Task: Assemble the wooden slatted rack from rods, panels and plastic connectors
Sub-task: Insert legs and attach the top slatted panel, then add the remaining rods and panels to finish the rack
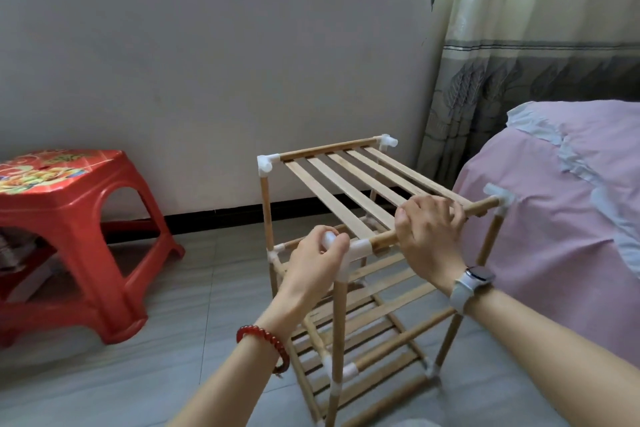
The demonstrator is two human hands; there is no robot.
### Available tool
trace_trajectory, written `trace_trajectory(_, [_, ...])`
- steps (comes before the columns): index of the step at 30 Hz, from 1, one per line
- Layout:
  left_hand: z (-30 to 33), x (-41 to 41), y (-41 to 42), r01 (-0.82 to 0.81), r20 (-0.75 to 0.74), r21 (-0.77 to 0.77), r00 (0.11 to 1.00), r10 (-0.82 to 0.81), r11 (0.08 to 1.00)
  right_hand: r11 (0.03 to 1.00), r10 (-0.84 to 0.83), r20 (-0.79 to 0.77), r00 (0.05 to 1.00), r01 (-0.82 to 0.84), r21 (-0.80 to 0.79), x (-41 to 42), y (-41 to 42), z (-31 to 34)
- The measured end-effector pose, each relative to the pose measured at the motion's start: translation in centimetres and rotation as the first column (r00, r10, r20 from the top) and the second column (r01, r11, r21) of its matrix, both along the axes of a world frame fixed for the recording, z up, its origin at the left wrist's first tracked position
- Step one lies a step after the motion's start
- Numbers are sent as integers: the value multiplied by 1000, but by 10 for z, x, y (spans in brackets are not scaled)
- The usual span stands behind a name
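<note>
The wooden slatted rack stands on the floor with three slatted tiers joined by white plastic connectors. My left hand grips the near-left top corner connector, fingers curled over its open socket. My right hand wraps round the near top rod, which runs to the near-right connector. The far top corners carry two more connectors. The left side of the top tier shows no rod between its near and far connectors.
A red plastic stool stands to the left on the grey tiled floor. A bed with a pink cover touches the rack's right side. A white wall and a curtain lie behind.
</note>
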State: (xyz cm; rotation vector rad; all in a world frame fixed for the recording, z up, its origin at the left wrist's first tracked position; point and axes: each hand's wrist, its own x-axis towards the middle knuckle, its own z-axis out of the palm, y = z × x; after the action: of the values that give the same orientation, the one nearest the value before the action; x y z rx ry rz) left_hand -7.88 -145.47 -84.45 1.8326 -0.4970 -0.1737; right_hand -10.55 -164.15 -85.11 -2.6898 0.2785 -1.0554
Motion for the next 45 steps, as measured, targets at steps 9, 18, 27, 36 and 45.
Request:
trace_trajectory(9, [2,12,72,-401,-64,-149,916,396,904,932,320,-31,947,-309,188,14,103,6])
trace_trajectory(18, [3,11,208,-647,-87,-88,763,641,758,800,583,-117,804,-541,260,30,234,17])
trace_trajectory(27, [14,-14,327,-814,54,54,581,812,579,651,757,-118,642,-728,216,47,350,12])
trace_trajectory(36, [46,-20,278,-883,740,260,442,507,391,516,856,-79,511,-855,58,49,293,20])
trace_trajectory(45, [-11,38,77,-389,709,297,701,71,872,813,445,-1,896,-403,421,77,96,-36])
